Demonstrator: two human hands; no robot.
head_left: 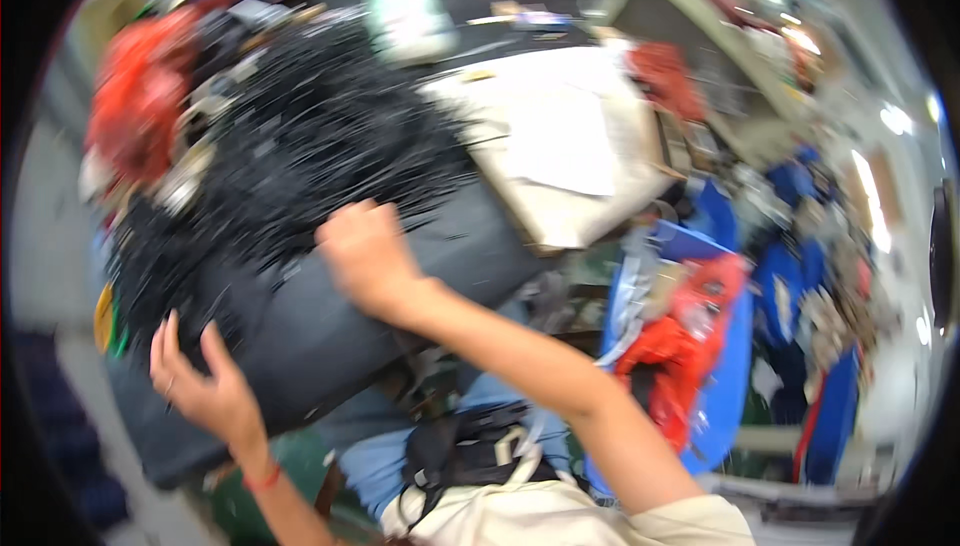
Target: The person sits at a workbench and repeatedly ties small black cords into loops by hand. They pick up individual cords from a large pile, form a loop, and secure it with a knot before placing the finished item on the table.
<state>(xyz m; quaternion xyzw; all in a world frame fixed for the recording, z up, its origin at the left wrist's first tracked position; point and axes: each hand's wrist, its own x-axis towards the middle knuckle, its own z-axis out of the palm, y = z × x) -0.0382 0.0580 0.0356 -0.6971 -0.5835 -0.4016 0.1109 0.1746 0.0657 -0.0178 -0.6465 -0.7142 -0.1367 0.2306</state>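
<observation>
A large heap of thin black strips [330, 116] covers the far left of a dark grey work table [470, 246]. My right hand [370, 251] is over the table at the near edge of the heap, fingers curled in; whatever they may hold is hidden beneath. Lower left, by the table's near edge, my left hand [205, 381] has its fingers and thumb apart with nothing visible in it. Loose black strips lie just beyond its fingertips. The picture is blurred, so single strips are hard to make out.
Right of the heap lies a pale board [470, 116] with white paper [565, 141] on it. A blue bin [725, 366] holding a red plastic bag [690, 336] stands at my right. Another red bag [140, 96] sits far left; a pale green packet [408, 21] lies behind.
</observation>
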